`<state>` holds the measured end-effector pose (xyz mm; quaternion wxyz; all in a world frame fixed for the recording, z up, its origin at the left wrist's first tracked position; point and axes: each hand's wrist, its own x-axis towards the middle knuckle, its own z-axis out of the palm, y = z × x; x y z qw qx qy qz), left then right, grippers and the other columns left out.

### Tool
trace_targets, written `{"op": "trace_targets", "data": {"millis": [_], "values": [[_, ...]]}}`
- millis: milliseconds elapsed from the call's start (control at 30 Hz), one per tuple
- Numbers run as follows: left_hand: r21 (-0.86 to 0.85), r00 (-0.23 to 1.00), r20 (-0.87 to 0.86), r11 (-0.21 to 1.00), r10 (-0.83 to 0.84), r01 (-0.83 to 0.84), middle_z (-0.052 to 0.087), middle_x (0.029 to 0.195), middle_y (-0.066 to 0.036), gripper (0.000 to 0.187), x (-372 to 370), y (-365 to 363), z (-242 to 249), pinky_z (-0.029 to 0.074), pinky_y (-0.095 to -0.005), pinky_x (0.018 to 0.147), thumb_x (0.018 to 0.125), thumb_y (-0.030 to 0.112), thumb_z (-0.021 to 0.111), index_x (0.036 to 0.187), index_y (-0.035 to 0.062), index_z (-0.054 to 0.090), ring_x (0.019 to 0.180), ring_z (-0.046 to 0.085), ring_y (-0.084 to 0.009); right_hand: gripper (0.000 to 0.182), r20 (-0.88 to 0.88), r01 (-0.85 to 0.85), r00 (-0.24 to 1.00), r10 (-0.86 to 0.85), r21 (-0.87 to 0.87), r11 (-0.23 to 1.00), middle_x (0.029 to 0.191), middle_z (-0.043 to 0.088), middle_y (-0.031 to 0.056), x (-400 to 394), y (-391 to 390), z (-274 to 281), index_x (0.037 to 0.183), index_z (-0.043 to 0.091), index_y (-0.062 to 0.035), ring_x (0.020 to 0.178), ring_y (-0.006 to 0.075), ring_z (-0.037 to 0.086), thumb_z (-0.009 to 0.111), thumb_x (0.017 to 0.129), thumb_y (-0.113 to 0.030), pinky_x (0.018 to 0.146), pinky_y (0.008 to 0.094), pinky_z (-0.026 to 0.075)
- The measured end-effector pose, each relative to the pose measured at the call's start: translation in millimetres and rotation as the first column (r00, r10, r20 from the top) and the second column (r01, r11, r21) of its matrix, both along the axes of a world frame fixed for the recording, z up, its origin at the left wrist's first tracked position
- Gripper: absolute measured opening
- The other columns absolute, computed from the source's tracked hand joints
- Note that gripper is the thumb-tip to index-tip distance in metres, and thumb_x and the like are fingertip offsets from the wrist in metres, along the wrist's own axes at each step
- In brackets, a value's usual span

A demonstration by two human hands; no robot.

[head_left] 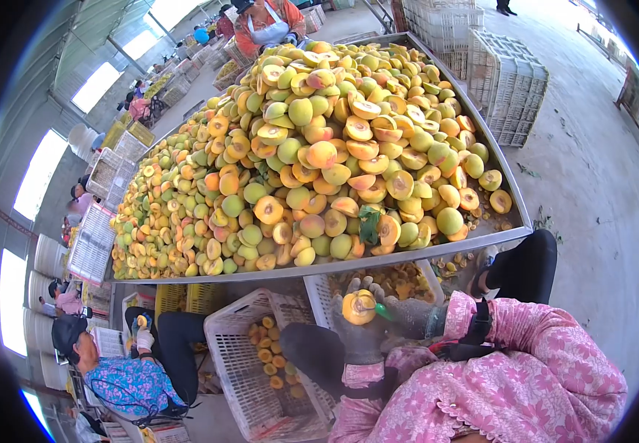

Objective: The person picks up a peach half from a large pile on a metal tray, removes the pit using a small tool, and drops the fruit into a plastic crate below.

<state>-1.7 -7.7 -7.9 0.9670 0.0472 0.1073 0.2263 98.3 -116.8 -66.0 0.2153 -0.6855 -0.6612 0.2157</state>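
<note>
My left hand [363, 341], in a grey work glove, is closed around a cut peach half [358, 307], its orange flesh facing up. My right hand [411, 317], also gloved, is closed on a small green tool [383, 311] whose green end touches or nearly touches the fruit's edge. Most of the tool is hidden by the glove. Just beyond both hands rises a big heap of cut peach halves [290, 151] on a metal-rimmed table [334, 270]. Below my hands a white crate [322, 299] holds yellow scraps.
A white crate [223, 336] with some peach halves stands left of my knee. Beside it sits a co-worker in a blue patterned top [131, 384], holding fruit. Another person [269, 26] works across the table. Stacked crates [511, 85] stand at the right.
</note>
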Motion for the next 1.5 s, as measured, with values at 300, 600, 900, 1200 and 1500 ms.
{"op": "trace_targets", "data": {"millis": [300,600,900,1200,1500], "values": [[-0.005,0.995,-0.086,0.999,-0.042,0.041,0.041,0.130,-0.020,0.055,-8.2,-13.5,33.6,0.042,-0.0450,0.091,0.086,0.038,0.044,0.127,0.0015,0.039,0.109,0.047,-0.0330,0.044,-0.179,0.058,0.978,-0.108,-0.265,0.963,0.100,0.057,0.0142,-0.1,-8.9,93.4,0.122,0.039,-0.0022,0.086,0.0280,0.061,0.048,0.088,-0.029,0.074,0.0380,0.049],[0.093,0.973,-0.219,0.994,0.070,-0.051,0.054,0.116,-0.017,0.043,-2.8,-15.0,30.2,0.047,-0.0443,0.079,0.086,0.033,0.044,0.118,0.0046,0.047,0.098,0.055,-0.0313,0.038,-0.128,0.127,0.978,-0.167,-0.280,0.952,0.086,0.062,0.0183,-6.0,-6.7,113.4,0.114,0.048,-0.0040,0.081,0.0311,0.064,0.044,0.089,-0.033,0.068,0.0405,0.051],[0.234,0.941,-0.237,0.954,0.243,-0.187,0.055,0.110,-0.023,0.035,-0.4,-19.8,23.6,0.045,-0.0438,0.089,0.088,0.023,0.047,0.111,-0.0037,0.047,0.097,0.055,-0.0337,0.042,-0.518,-0.010,0.851,0.086,0.147,0.989,0.081,0.061,0.0164,-20.9,11.4,-33.3,0.109,0.049,-0.0070,0.072,0.0324,0.061,0.060,0.081,-0.035,0.064,0.0391,0.048],[0.366,0.957,-0.288,0.918,-0.046,0.154,0.056,0.109,-0.024,0.037,-5.6,-4.8,28.2,0.050,-0.0403,0.083,0.092,0.026,0.042,0.112,-0.0046,0.047,0.092,0.058,-0.0308,0.034,-0.267,-0.022,0.963,0.046,0.091,0.996,0.083,0.059,0.0126,-8.5,-1.8,3.6,0.108,0.047,-0.0089,0.070,0.0271,0.058,0.057,0.083,-0.028,0.067,0.0364,0.048],[0.262,0.966,-0.227,0.963,0.126,-0.064,0.057,0.105,-0.022,0.040,0.1,-11.7,19.7,0.049,-0.0395,0.082,0.092,0.031,0.041,0.109,-0.0039,0.048,0.090,0.058,-0.0297,0.046,-0.746,0.084,0.665,0.039,0.127,0.988,0.073,0.060,0.0143,-24.0,18.0,-48.2,0.114,0.045,-0.0083,0.058,0.0305,0.059,0.063,0.074,-0.022,0.053,0.0395,0.048]]}}
